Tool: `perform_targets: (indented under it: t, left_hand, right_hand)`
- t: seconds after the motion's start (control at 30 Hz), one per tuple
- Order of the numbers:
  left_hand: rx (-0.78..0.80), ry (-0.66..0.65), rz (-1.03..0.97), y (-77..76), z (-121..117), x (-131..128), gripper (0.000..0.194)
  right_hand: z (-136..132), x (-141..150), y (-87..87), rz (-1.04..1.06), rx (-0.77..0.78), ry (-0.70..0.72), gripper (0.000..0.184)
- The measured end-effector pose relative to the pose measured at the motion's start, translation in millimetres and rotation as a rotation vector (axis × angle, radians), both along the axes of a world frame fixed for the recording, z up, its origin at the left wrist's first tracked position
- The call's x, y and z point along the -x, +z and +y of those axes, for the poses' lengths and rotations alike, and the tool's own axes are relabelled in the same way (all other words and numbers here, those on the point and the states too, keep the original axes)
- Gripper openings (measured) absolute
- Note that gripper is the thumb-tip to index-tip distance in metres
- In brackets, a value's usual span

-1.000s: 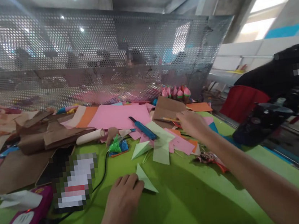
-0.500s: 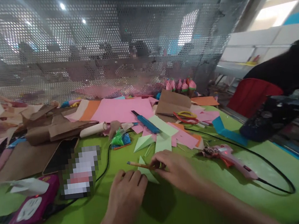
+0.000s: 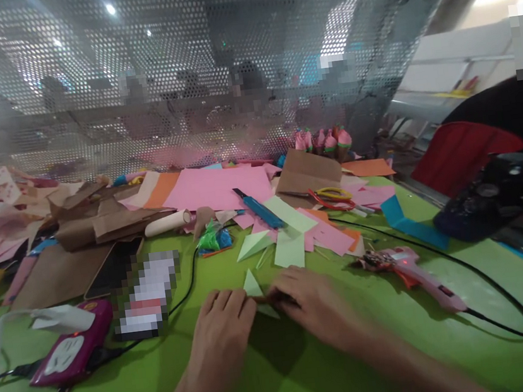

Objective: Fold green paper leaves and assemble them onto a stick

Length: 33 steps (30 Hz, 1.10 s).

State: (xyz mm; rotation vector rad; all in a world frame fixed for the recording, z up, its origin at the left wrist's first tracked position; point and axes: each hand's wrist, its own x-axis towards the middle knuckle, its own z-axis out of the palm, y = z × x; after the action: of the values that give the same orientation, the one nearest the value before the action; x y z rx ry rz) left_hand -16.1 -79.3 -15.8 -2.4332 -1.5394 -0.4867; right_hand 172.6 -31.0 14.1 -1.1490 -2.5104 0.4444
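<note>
A small pale green paper triangle [image 3: 252,283] lies on the green table between my hands, its lower part partly covered. Across it runs a thin tan pencil [image 3: 261,299], of which only a short middle stretch shows. My left hand [image 3: 224,321] has its fingers curled over the pencil's left end, knuckles up. From the other side my right hand [image 3: 305,299] pinches the pencil between thumb and fingers. Just beyond the hands, more pale green paper pieces [image 3: 289,246] lie in a loose pile, with a blue utility knife [image 3: 258,208] resting on top.
A pink glue gun [image 3: 419,278] with a black cord lies to the right. On the left are a purple power strip [image 3: 73,346] and a phone [image 3: 147,296]. Scissors [image 3: 331,197], pink paper [image 3: 219,185] and brown paper [image 3: 309,171] spread along the back, before a perforated metal screen [image 3: 154,63].
My left hand has come over the pencil's left end, which stuck out uncovered before. My right hand keeps its pinch, slightly lower and farther right. The camera view has shifted slightly.
</note>
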Motion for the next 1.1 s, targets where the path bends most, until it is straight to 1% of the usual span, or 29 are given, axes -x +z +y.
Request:
perform_targets:
  t: [0.17, 0.33, 0.47, 0.67, 0.9, 1.0, 1.1]
  left_hand:
    - [0.023, -0.012, -0.037, 1.4, -0.1, 1.0, 0.019]
    - [-0.016, 0.005, 0.011, 4.0, -4.0, 0.2, 0.031]
    - [-0.028, 0.010, 0.036, 3.7, -5.0, -0.5, 0.025]
    - [-0.062, 0.022, 0.036, 0.1, -3.3, -1.3, 0.026]
    - [-0.089, 0.011, -0.015, -2.7, -3.3, -0.5, 0.020]
    - [-0.110, 0.009, -0.033, -2.2, -3.2, -0.3, 0.019]
    - [-0.094, 0.034, -0.023, -0.1, -3.0, -0.7, 0.020]
  right_hand:
    - [1.0, -2.8, 0.2, 0.036, 0.053, 0.017, 0.014]
    - [0.0, -2.4, 1.1, 0.029, 0.066, 0.023, 0.014]
    - [-0.5, -2.6, 0.8, 0.043, 0.060, 0.031, 0.014]
    - [-0.9, -3.9, -1.3, 0.069, 0.076, 0.030, 0.016]
    - [-2.0, -3.8, 0.5, 0.062, 0.107, 0.045, 0.024]
    - [-1.6, -4.4, 1.2, 0.070, 0.112, 0.067, 0.029]
    - [-1.5, -5.2, 1.4, 0.070, 0.117, 0.073, 0.031]
